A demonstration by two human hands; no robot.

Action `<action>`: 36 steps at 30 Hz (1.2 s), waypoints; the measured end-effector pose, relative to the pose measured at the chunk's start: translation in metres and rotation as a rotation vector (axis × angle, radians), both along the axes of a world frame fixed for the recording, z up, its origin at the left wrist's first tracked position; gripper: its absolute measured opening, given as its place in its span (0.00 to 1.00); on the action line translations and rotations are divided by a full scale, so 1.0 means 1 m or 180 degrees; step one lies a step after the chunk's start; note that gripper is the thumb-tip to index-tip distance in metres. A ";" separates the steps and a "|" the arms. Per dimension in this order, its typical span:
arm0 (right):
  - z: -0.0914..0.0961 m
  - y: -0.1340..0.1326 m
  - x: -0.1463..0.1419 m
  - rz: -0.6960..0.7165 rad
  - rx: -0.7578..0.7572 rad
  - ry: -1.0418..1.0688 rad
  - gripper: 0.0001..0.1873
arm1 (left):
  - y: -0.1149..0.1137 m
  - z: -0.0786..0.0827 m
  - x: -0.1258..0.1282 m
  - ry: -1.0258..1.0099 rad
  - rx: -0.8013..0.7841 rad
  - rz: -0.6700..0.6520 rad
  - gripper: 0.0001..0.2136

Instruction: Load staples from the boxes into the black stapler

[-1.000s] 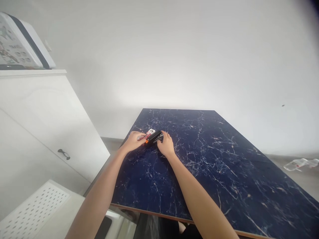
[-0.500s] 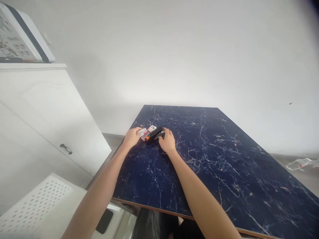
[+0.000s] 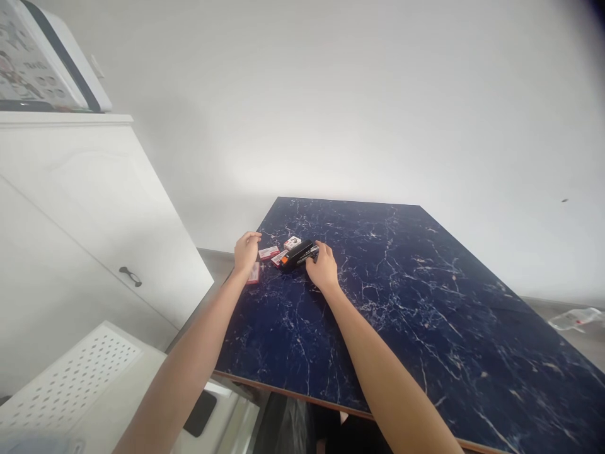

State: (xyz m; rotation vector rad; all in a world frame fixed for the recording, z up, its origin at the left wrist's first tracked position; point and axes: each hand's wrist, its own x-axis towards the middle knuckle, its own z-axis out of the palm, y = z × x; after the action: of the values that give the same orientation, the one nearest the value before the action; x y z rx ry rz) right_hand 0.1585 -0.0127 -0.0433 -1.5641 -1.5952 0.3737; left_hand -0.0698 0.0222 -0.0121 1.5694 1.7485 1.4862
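On the blue marbled table (image 3: 378, 302) lies what looks like a black stapler (image 3: 297, 254) with an orange end, slanting up to the right. My right hand (image 3: 323, 266) grips its right side, thumb and fingers around a silver metal part. My left hand (image 3: 246, 253) is at the table's left edge, fingers stretched forward with nothing visible in them. Small red-and-white boxes lie between the hands: one box (image 3: 269, 253) just right of my left fingers, another box (image 3: 278, 258) against the stapler's orange end. A third box (image 3: 254, 273) is partly behind my left wrist. A white box (image 3: 292, 242) sits behind the stapler.
A white cabinet (image 3: 94, 221) with a dark handle stands left of the table, carrying a printed case (image 3: 47, 63). Low on the left is a white perforated panel (image 3: 80, 372). The wall (image 3: 340, 113) rises behind the table. Clear plastic (image 3: 574, 319) lies beyond the right edge.
My left hand has moved left, off the boxes, and they now lie spread apart, one near my left wrist. My right hand keeps its grip on the stapler. The view has shifted slightly.
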 end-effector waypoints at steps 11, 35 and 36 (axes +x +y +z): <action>-0.004 0.021 0.017 0.0050 -0.0102 -0.0073 0.33 | -0.015 -0.003 0.021 0.1147 0.0098 -0.1014 0.13; -0.001 0.015 0.016 0.0500 -0.0021 0.0100 0.30 | -0.032 0.004 0.046 0.2315 -0.0106 -0.1651 0.32; -0.002 0.015 0.015 0.0516 0.0001 0.0061 0.30 | -0.032 0.005 0.046 0.2308 -0.0107 -0.1651 0.32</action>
State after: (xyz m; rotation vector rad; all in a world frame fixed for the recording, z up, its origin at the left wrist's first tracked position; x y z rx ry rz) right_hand 0.1738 0.0026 -0.0450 -1.4306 -1.7121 0.4749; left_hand -0.0237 -0.0097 -0.0070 2.4962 1.4617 0.6691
